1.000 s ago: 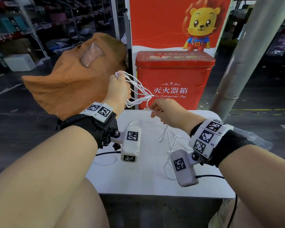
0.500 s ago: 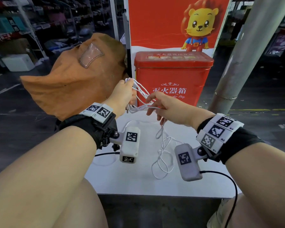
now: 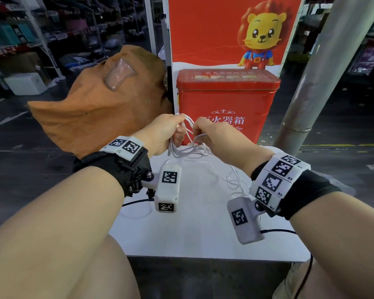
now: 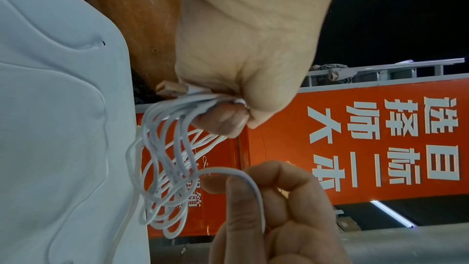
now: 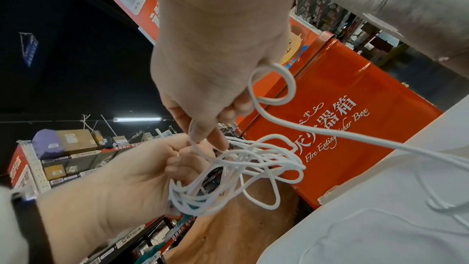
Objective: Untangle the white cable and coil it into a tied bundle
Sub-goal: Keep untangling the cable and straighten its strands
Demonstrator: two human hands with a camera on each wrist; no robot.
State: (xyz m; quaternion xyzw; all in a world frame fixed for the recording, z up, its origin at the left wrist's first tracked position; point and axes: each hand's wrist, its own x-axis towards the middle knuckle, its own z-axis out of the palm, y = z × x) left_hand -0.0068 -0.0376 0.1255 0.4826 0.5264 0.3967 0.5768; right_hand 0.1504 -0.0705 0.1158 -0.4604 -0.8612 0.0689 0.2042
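Above the table's (image 3: 203, 234) far edge, left hand (image 3: 164, 132) grips several coiled loops of white cable (image 3: 190, 147); right hand (image 3: 212, 134) pinches the next strand; slack remains, bundle untied.

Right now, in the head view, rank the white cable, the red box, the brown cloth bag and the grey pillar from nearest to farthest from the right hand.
1. white cable: pinched by the right hand.
2. red box: straight behind the hand.
3. brown cloth bag: off to the left, past the left hand.
4. grey pillar: far right; too close to the bag to call firmly.
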